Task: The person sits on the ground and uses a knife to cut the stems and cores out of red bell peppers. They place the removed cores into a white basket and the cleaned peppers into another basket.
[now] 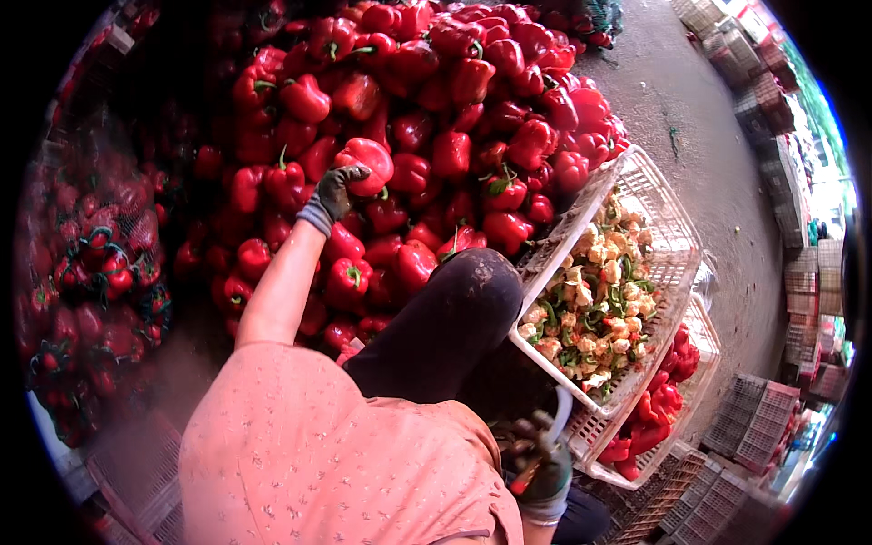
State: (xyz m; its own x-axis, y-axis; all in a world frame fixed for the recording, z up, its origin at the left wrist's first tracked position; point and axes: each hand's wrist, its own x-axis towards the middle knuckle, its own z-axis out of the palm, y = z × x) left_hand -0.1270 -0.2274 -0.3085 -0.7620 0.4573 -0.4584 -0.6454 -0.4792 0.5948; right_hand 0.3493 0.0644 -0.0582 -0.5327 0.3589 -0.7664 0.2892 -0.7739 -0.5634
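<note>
My left hand (334, 194), in a dark glove with a grey cuff, is stretched over a large heap of red bell peppers (413, 136). Its fingers are closed on one red bell pepper (370, 163). Low at the right, beside my thigh, my gloved right hand (542, 472) is closed around a pale, curved, strip-like tool (559, 413) whose exact kind I cannot make out. A small red bit shows by its fingers. Close by, a white plastic crate (654, 195) holds pale pepper cores with green stems (599, 300).
Under the crate of cores, a second white crate (713, 341) holds red pepper pieces (656, 409). Net bags of red peppers (100, 272) stand at the left. Stacked crates (754, 422) line the right side beyond the concrete floor (718, 182). My bent knee (472, 282) juts against the heap.
</note>
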